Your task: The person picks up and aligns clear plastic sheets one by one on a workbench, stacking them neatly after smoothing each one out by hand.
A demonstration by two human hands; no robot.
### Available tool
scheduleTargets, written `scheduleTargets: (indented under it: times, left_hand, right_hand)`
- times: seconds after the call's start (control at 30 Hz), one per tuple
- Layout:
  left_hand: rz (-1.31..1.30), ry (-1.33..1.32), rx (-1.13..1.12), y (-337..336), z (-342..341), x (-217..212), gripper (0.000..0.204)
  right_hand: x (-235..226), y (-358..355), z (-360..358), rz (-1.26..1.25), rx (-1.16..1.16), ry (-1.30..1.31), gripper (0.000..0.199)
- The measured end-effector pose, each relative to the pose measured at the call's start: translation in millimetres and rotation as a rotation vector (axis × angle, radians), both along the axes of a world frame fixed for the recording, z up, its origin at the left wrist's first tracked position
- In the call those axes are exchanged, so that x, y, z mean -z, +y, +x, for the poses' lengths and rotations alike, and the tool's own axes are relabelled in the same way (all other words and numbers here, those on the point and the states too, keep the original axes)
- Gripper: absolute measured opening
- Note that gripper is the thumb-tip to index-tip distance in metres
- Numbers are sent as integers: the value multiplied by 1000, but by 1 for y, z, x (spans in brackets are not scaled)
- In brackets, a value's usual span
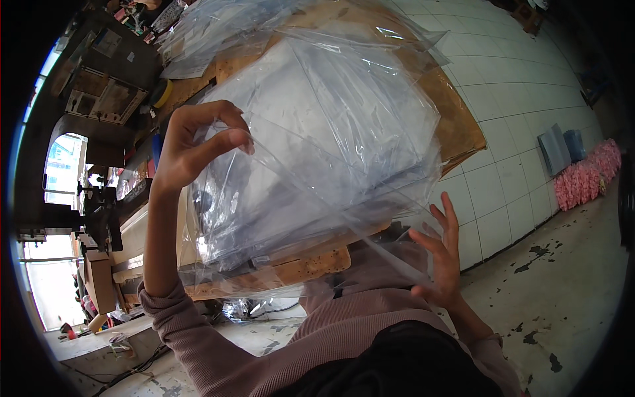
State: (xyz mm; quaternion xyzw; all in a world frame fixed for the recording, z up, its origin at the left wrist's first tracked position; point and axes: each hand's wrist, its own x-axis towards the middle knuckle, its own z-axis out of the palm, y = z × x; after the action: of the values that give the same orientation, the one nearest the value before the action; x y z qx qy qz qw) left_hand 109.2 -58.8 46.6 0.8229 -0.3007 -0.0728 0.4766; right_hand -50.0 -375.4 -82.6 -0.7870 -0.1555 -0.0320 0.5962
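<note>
My left hand (198, 145) is raised over the left side of a pile of clear plastic sheets (317, 112). Its thumb and fingers pinch the edge of one thin transparent sheet (324, 202), which stretches in a folded band down toward the right. At that lower right end, my right hand (440, 255) is held up with its fingers spread, against or just behind the film; exact contact is hard to make out. The pile lies slightly rumpled and shiny on brown cardboard (453, 112) over a wooden tabletop (324, 261).
More clear sheets (218, 30) lie at the far end of the table. A dark machine (106, 92) stands along the left, with a cardboard box (99, 281) below. On the floor at right are a pink bundle (589, 175) and grey-blue sheets (554, 149).
</note>
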Motion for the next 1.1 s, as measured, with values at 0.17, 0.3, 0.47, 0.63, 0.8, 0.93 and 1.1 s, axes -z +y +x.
scheduleTargets:
  times: [0.17, 0.3, 0.47, 0.63, 0.8, 0.93, 1.1]
  left_hand:
    - [61, -22, -32, -3, -5, -5, 21]
    - [179, -140, -98, 5, 2, 4, 24]
    - [88, 378, -195, 6, -4, 5, 35]
    - [65, 327, -214, 8, -10, 1, 32]
    - [59, 252, -267, 1, -19, -6, 30]
    - [-37, 131, -249, -5, -25, -4, 27]
    - [-58, 201, -301, -5, -35, -11, 28]
  right_hand:
    - [8, 3, 1, 444, 73, 236, 53]
    - [24, 4, 0, 683, 183, 354, 37]
    - [21, 10, 3, 757, 317, 388, 23]
    - [17, 14, 2, 736, 414, 360, 20]
    - [16, 11, -1, 689, 420, 342, 22]
    - [19, 10, -1, 683, 450, 327, 23]
    - [20, 9, -3, 648, 445, 306, 25]
